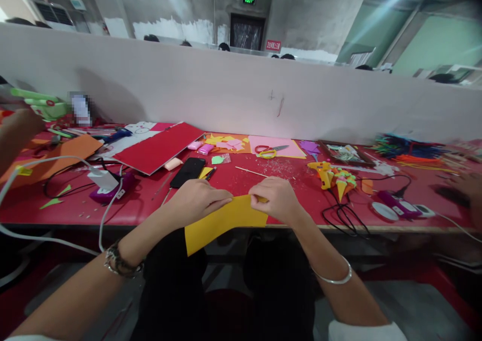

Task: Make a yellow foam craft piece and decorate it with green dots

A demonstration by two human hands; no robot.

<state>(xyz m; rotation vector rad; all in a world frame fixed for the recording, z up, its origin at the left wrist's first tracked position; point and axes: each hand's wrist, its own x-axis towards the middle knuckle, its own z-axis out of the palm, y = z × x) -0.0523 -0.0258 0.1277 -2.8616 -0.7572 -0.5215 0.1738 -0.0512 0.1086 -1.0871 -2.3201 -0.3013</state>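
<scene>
A sheet of yellow-orange paper [222,221] hangs over the near edge of the red table [286,180], above my lap. My left hand [198,198] pinches its upper edge on the left, fingers closed on the sheet. My right hand [274,198] grips the top right corner, fingers curled round it. Both hands sit close together at the table's front edge. A black phone [187,172] lies just beyond my left hand, and a thin wooden stick [251,172] lies beyond my right.
Scissors [269,151] on pink paper, a yellow glue gun [326,173], a red card sheet [158,147], coloured paper scraps, cables and a white charger [102,178] cover the table. A grey partition [241,90] stands behind. Other people's hands show at far left [18,130] and far right [467,183].
</scene>
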